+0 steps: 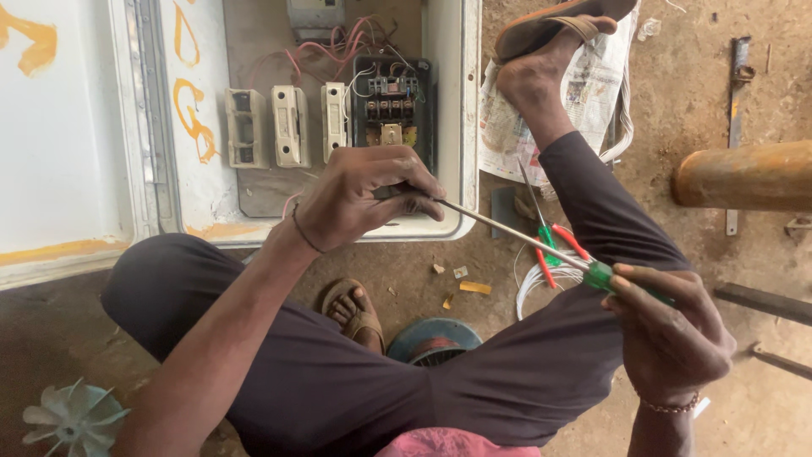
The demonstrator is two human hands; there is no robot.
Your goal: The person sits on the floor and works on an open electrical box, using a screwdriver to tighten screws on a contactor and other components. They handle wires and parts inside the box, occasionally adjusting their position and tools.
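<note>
My screwdriver is long and thin, with a shiny metal rod and a green see-through handle. It lies slanted across my knee, in front of the open white box. My left hand pinches the tip end, fingers pressed tight around the rod. My right hand curls shut around the handle. Inside the box sit three cream blocks and thin pink wires. The floor is brown dirt.
</note>
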